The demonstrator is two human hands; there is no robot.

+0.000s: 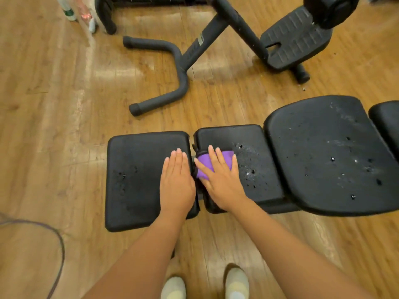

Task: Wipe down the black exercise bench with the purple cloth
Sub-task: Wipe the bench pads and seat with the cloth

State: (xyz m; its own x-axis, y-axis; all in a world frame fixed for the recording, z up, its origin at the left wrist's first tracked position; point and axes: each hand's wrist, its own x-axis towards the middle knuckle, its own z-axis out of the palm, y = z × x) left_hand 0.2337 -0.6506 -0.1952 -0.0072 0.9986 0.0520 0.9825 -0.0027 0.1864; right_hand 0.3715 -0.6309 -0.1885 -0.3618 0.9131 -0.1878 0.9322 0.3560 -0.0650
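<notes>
- The purple cloth (pixel 206 167) lies bunched on the middle pad of the black exercise bench (pixel 323 156), at the pad's left edge beside the gap
- The right hand (pixel 220 180) presses flat on the cloth, fingers straight and spread
- The left hand (pixel 176 180) rests flat on the left pad, fingers straight and together, holding nothing, seemingly bracing the bench
- Wet droplets (pixel 248 167) sit just right of the cloth, and more speckle the wide pad farther right
- To wipe well, I judge it best to keep the palm's weight even and sweep right through the droplets in overlapping strokes, covering pad edges and the gap
- A second machine (pixel 216 39) stands on the wooden floor (pixel 54 104) beyond
</notes>
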